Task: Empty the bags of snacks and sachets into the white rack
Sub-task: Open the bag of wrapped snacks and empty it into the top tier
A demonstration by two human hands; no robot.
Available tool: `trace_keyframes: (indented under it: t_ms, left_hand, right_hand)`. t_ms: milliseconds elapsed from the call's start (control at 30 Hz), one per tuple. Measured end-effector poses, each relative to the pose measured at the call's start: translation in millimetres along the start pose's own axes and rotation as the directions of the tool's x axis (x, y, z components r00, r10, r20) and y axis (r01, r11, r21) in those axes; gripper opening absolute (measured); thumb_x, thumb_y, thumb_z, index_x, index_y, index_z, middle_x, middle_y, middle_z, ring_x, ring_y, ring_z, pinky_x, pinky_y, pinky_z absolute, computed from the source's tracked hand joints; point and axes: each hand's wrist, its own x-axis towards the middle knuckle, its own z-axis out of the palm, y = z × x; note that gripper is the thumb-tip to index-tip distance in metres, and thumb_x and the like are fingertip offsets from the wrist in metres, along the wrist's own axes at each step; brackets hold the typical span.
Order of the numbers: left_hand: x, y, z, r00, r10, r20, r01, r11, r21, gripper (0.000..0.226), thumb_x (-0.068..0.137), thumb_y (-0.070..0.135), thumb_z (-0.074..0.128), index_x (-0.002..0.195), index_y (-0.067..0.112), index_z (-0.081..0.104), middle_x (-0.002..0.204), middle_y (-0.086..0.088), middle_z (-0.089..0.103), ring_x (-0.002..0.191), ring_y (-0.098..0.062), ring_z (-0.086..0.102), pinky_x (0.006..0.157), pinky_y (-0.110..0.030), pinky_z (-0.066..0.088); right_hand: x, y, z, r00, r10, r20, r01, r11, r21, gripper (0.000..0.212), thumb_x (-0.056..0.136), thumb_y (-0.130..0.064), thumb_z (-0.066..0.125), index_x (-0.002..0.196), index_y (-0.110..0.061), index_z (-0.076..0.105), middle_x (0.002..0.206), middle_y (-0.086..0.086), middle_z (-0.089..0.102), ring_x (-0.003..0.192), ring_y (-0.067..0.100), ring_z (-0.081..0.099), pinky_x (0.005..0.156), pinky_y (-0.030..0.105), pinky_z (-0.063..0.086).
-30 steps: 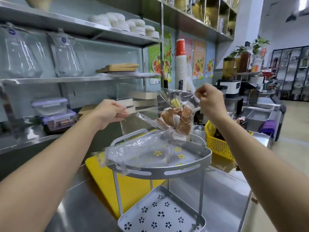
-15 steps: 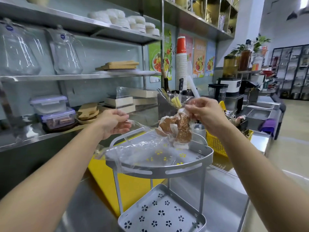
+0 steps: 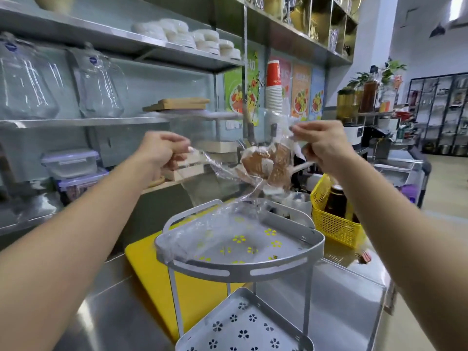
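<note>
A clear plastic bag [image 3: 217, 171] hangs in the air above the white two-tier corner rack [image 3: 240, 268]. Brown wrapped snacks [image 3: 268, 164] sit bunched inside the bag near its right end. My left hand [image 3: 162, 154] pinches the bag's left end, and my right hand [image 3: 321, 143] pinches its right end, slightly higher. The bag's loose lower part drapes onto the rack's upper tier [image 3: 255, 239], which has flower-shaped holes. The lower tier [image 3: 243, 325] holds nothing.
The rack stands on a steel counter [image 3: 342, 300] over a yellow board [image 3: 157, 269]. A yellow basket [image 3: 334, 224] with a dark bottle is right of the rack. Steel shelves [image 3: 76, 121] with glass jars, boxes and bowls line the back wall.
Both hands have risen and spread apart, lifting the bag and its snacks higher above the rack's upper tier. The view has shifted slightly.
</note>
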Motion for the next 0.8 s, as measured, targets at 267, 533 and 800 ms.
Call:
trace_keyframes:
  t_ms: [267,533,800]
  left_hand:
    - [8.0,19.1,-6.1,0.999,0.005,0.052,-0.008,0.998,0.056,0.005,0.083,0.005,0.065,0.081,0.010,0.064,0.077,-0.006,0.065,0.036,-0.002,0.056,0.038,-0.014,0.045]
    - [9.6,10.3,-1.8,0.998,-0.040,0.039,0.040,0.999,-0.014,0.010,0.085,0.007,0.062,0.095,0.007,0.066,0.085,-0.008,0.069,0.046,-0.008,0.061,0.043,-0.017,0.051]
    - [6.9,-7.0,-4.2,0.998,-0.042,0.056,0.046,0.997,-0.060,0.004,0.086,0.012,0.062,0.086,0.013,0.066,0.085,-0.005,0.069,0.041,-0.005,0.039,0.036,-0.013,0.033]
  right_hand:
    - [30.3,-35.7,1.4,0.994,-0.104,-0.016,0.102,0.992,-0.072,0.005,0.079,-0.009,0.069,0.076,-0.006,0.067,0.071,0.008,0.066,0.032,0.003,0.047,0.034,0.015,0.037]
    - [33.3,-38.7,6.8,0.991,-0.136,-0.017,0.134,0.988,-0.074,0.007,0.080,-0.012,0.069,0.076,-0.006,0.066,0.071,0.007,0.066,0.038,0.009,0.038,0.033,0.015,0.029]
    - [14.4,-9.9,4.4,0.993,-0.065,0.094,0.078,0.987,-0.138,0.015,0.078,-0.030,0.069,0.081,-0.017,0.064,0.075,-0.005,0.067,0.041,0.001,0.039,0.040,0.016,0.033]
